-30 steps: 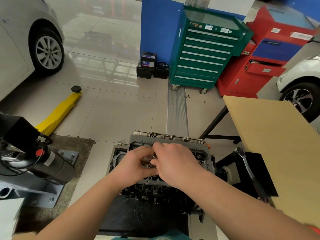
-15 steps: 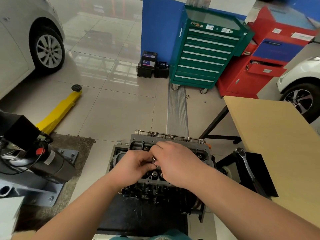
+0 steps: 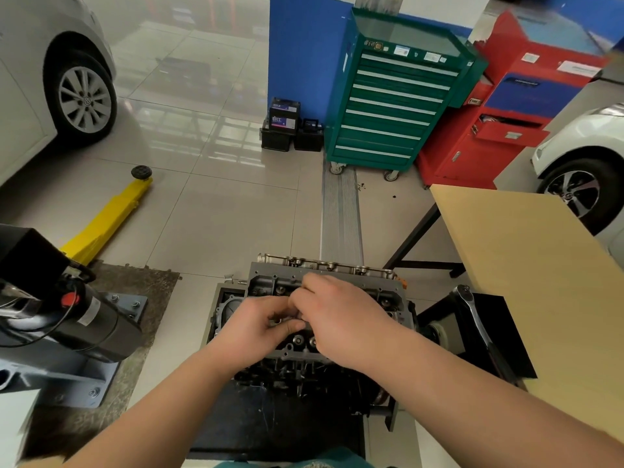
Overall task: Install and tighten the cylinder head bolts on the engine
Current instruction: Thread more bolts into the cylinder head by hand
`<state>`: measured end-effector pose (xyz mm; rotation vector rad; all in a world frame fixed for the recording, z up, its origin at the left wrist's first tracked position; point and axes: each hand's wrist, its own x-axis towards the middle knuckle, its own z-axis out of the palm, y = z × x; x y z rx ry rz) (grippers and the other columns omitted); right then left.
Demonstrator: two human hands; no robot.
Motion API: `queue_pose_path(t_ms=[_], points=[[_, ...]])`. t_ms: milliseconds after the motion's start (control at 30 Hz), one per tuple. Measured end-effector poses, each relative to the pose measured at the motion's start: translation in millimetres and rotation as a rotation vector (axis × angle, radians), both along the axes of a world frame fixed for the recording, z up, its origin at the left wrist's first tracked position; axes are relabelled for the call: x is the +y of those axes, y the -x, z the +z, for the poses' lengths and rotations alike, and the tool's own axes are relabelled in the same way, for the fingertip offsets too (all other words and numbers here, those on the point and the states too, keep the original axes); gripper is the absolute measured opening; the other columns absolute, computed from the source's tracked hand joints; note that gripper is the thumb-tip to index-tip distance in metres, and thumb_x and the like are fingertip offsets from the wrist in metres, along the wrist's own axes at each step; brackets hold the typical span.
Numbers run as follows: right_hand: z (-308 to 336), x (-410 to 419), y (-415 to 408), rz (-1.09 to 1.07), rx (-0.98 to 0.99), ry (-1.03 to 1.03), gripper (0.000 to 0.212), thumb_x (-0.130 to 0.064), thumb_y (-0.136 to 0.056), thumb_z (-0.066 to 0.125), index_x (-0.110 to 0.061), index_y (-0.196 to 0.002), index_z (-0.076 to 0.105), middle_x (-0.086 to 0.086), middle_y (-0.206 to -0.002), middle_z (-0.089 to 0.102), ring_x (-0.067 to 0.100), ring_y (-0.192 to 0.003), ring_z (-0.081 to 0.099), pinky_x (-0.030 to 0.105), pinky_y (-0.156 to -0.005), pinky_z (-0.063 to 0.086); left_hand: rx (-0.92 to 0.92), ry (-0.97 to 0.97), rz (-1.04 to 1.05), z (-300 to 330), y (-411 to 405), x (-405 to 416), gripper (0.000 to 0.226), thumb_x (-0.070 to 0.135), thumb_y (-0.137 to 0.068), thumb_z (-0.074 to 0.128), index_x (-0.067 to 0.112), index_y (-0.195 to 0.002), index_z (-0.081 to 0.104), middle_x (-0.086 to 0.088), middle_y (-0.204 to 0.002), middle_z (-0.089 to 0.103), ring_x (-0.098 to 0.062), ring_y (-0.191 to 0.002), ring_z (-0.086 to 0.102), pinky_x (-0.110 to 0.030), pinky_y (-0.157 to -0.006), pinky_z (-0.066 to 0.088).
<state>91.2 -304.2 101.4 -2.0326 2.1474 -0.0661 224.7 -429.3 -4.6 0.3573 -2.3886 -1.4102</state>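
Head view: the cylinder head [image 3: 324, 292] is seen low at centre on the engine. Over it, left hand [image 3: 251, 327] and right hand [image 3: 341, 319] are met, fingers [image 3: 297, 300] curled together; whether a bolt is pinched cannot be told. A ratchet [image 3: 472, 319] lies right, beside the wooden table [image 3: 526, 258]; a green tool cabinet [image 3: 391, 103] stands on the tiled floor [image 3: 216, 211].

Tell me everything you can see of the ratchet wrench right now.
The ratchet wrench is a long tool of bright, chrome-looking metal with a round ratchet head at its far end and a darker handle toward the near end. It lies flat on a black mat to the right of the engine, beside the wooden table, head pointing away. Neither hand touches it.
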Motion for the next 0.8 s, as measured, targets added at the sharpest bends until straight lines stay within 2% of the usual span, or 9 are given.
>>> queue_pose_path(t_ms=[67,233,367,433,500,567,667,733,800], points=[[-2,-4,-6,-0.067,0.009,0.057,0.019,-0.02,-0.098,0.064,-0.012,-0.114,0.059,0.004,-0.103,0.053,0.024,-0.093,0.055,0.033,-0.069,0.036,0.007,-0.027,0.041,4,3,3,0.016,0.034,-0.087,0.077,0.042,-0.098,0.07,0.026,-0.095,0.074,-0.001,-0.09,0.072,-0.011,-0.078,0.051],[-10,-8,-17,-0.218,0.123,0.112,0.03,-0.042,-0.106,0.046,-0.015,-0.108,0.059,0.005,-0.094,0.066,0.029,-0.084,0.067,0.035,-0.06,0.038,-0.017,0.138,0.168,-8,8,18,0.061,-0.005,-0.084,0.072,0.052,-0.078,0.051,0.03,-0.07,0.062,0.004,-0.067,0.06,-0.01,-0.061,0.042],[-2,-4,-4,-0.024,-0.021,0.031,0.031,-0.031,-0.098,0.063,-0.024,-0.123,0.045,0.0,-0.101,0.059,0.023,-0.093,0.057,0.036,-0.065,0.043,-0.042,0.096,0.06,-6,4,4,0.013,0.006,-0.091,0.072,0.016,-0.084,0.069,0.009,-0.073,0.067,-0.01,-0.066,0.063,-0.035,-0.06,0.052],[-1,-4,0,0.029,-0.01,-0.009,0.025,-0.02,-0.097,0.064,-0.021,-0.116,0.047,0.0,-0.097,0.057,0.023,-0.091,0.057,0.035,-0.065,0.039,-0.066,0.047,-0.031,-1,5,-7,0.009,0.013,-0.096,0.074,0.007,-0.09,0.072,-0.002,-0.078,0.071,-0.022,-0.071,0.066,-0.041,-0.066,0.054],[-3,-5,-1,-0.034,0.018,0.021,0.018,-0.032,-0.102,0.058,-0.017,-0.111,0.05,0.002,-0.094,0.062,0.026,-0.086,0.062,0.036,-0.063,0.038,-0.083,0.008,-0.125,3,7,-12,0.012,0.018,-0.1,0.071,0.01,-0.09,0.07,-0.005,-0.078,0.069,-0.027,-0.07,0.063,-0.043,-0.066,0.052],[-5,-5,-2,-0.144,0.112,0.047,0.037,-0.052,-0.106,0.043,-0.017,-0.105,0.058,0.002,-0.085,0.067,0.027,-0.078,0.066,0.036,-0.058,0.04,-0.075,-0.052,-0.147,3,5,-10,0.004,0.022,-0.099,0.07,0.019,-0.097,0.07,0.007,-0.087,0.072,-0.016,-0.08,0.069,-0.036,-0.074,0.056],[-7,-2,-3,-0.235,0.236,0.059,0.056,-0.067,-0.102,0.031,-0.021,-0.097,0.064,-0.001,-0.078,0.066,0.026,-0.073,0.066,0.034,-0.055,0.039,-0.049,-0.032,0.011,-5,0,1,0.021,0.034,-0.088,0.081,0.03,-0.107,0.072,0.019,-0.099,0.073,-0.007,-0.097,0.071,-0.025,-0.085,0.056],[-6,-1,-5,-0.202,0.173,0.076,0.054,-0.071,-0.099,0.036,-0.023,-0.107,0.06,-0.001,-0.09,0.067,0.025,-0.083,0.066,0.035,-0.058,0.04,-0.019,0.043,0.093,-10,-2,6,0.018,0.023,-0.086,0.078,0.035,-0.096,0.069,0.02,-0.086,0.069,-0.005,-0.084,0.068,-0.023,-0.074,0.052],[-2,0,-7,-0.086,0.053,0.052,0.042,-0.056,-0.098,0.055,-0.025,-0.125,0.051,-0.002,-0.111,0.062,0.022,-0.1,0.06,0.038,-0.067,0.048,-0.007,0.099,0.099,-12,0,10,0.019,0.009,-0.086,0.071,0.025,-0.095,0.071,0.02,-0.086,0.068,-0.003,-0.081,0.067,-0.025,-0.07,0.053]])
